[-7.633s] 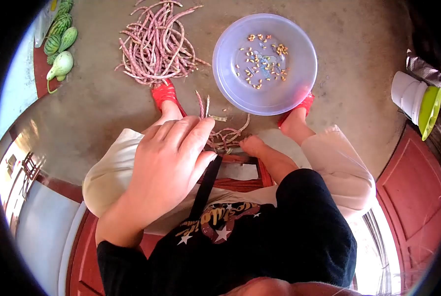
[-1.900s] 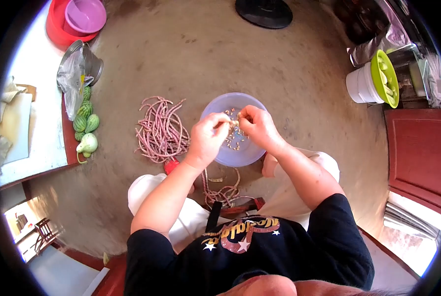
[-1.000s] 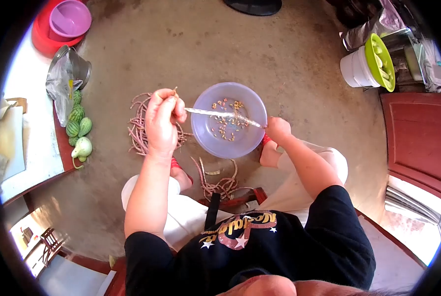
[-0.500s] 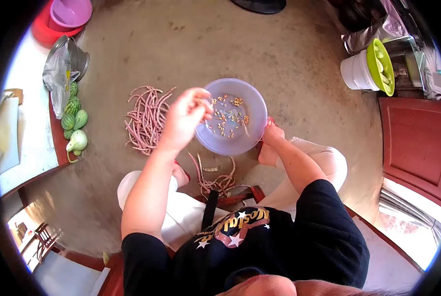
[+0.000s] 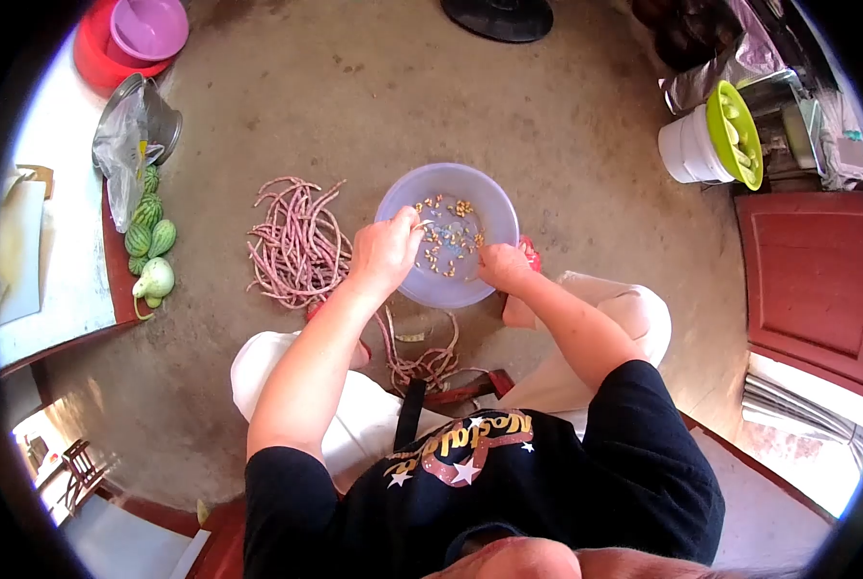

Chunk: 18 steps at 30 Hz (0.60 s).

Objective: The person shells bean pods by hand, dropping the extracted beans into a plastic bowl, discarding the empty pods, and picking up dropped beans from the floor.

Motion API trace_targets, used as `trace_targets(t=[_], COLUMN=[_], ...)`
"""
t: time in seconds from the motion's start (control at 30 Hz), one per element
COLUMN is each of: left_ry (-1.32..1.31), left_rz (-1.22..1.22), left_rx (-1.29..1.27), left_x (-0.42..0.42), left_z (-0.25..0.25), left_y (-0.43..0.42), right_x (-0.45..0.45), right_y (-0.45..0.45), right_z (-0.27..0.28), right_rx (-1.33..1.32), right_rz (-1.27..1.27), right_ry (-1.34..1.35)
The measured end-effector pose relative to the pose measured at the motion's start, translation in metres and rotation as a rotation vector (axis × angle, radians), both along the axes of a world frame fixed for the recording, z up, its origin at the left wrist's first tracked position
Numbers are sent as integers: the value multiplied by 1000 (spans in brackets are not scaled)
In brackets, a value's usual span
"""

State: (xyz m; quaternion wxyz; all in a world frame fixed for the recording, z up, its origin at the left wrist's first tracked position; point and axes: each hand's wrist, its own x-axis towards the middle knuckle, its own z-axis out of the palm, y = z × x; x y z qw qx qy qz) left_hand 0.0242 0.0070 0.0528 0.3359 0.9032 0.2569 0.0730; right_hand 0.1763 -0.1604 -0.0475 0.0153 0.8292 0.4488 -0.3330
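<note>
A pale purple plastic basin (image 5: 446,297) stands on the floor in front of me, with loose tan beans (image 5: 443,253) scattered over its bottom. My left hand (image 5: 385,253) is closed at the basin's left rim, and a thin pale piece of bean pod (image 5: 425,224) pokes out from its fingers. At the right side of the basin, my right hand (image 5: 505,265) is closed, its fingertips over the inside; whatever they hold is hidden. A pile of long purplish bean pods (image 5: 298,241) lies left of the basin. More strands, opened pods (image 5: 427,365), lie between my feet.
Small striped melons (image 5: 142,227) and a pale gourd (image 5: 154,278) line the left side by a metal pot (image 5: 164,130). Red and pink basins (image 5: 150,27) sit at upper left. On the right, a green basin (image 5: 721,125) rests by a white bucket (image 5: 682,150), near a red cabinet (image 5: 813,280).
My left hand has come down from above the basin's left rim, and my right hand has moved left from outside the rim to over the basin. The view has shifted slightly.
</note>
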Motion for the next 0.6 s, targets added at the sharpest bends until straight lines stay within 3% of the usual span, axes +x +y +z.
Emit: trace_targets(t=[0.13,0.2,0.23,0.3,0.33,0.4,0.47,0.6], left_ry=[-55,-76,-21,37,12,-17,-97,-135], left_rz=[-2,3,10,16,13,7,30,89], left_rx=[-7,-8,2,12,-116,-242,-556,-840], left_x=[-1,1,2,3,4,7,9,10], left_z=[5,7,9,9,8,0,-16,-19], left_y=[-1,-3,-3,-4,-4,-5,-7,-8], right_x=[-4,-4,-5,-7,-8,-6,-4,-9], right_y=[12,19,20,16,14,7,1,3], right_z=[37,57,69,94,108,129,132,142], right_rx=[178,396,394,449,450,619,598,648], right_rz=[-23,-252,-250,-479,-479,-555,-571,-683], right_ry=[40,413,415,628,627,916,963,1141])
